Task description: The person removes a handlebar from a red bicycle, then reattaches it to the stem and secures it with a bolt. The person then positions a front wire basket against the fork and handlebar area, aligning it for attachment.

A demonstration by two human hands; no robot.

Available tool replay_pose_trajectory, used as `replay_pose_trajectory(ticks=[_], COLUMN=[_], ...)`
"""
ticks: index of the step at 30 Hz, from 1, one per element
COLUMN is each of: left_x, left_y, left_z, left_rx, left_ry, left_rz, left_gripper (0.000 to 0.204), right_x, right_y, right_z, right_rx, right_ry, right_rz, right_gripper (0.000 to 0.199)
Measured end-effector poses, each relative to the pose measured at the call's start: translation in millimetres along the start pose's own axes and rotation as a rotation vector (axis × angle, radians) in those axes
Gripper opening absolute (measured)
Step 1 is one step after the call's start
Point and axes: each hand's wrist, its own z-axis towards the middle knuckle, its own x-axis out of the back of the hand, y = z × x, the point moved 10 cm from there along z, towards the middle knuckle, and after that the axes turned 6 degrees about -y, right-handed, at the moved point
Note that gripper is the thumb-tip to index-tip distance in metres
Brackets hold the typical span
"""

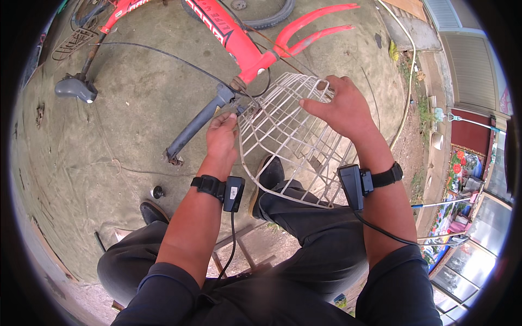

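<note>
A white wire bicycle basket (292,182) stands tilted over my right shoe, beside the handlebar. My right hand (343,107) has its fingers curled over the basket's far right corner, with the thumb held apart. Fingers pinched, my left hand (222,133) is at the basket's left edge, close to a small dark part by the handlebar clamp; what it pinches is mostly hidden. The grey handlebar (197,124) joins a red bicycle frame (225,32) lying on the ground. Its red fork (315,23) points to the far right.
A grey saddle (75,89) lies at the left, and a black cable (163,53) loops across the frame. Part of a wheel (272,20) shows at the far edge. A small black round part (157,192) lies near my left shoe (154,212). A pale hose (411,70) runs along the right.
</note>
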Motion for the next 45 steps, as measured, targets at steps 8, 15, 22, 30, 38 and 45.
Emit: replay_pose_trajectory(ticks=[8, 15, 22, 30, 38, 45], left_x=[-23, -33, -5, -1, -20, -32], left_y=[9, 9, -1, 11, 16, 12], left_z=[3, 4, 8, -5, -8, 1], left_rx=[0.026, -0.050, -0.036, -0.013, 0.034, 0.001], left_ry=[-0.152, -0.376, -0.163, 0.035, -0.130, -0.321], left_rz=[-0.088, -0.202, -0.062, 0.118, -0.023, -0.163], left_gripper=[0.026, 0.029, 0.039, 0.041, 0.036, 0.037], right_x=[0, -2, -2, 0, -1, 0], right_y=[1, 2, 2, 0, 1, 1], right_z=[1, 0, 0, 2, 1, 1], right_rx=[-0.003, -0.011, -0.024, -0.008, 0.000, -0.003], right_ry=[0.012, -0.012, -0.031, -0.006, -0.001, -0.004], right_rz=[-0.031, -0.003, 0.000, 0.004, -0.017, -0.006], right_gripper=[0.063, 0.065, 0.066, 0.065, 0.065, 0.065])
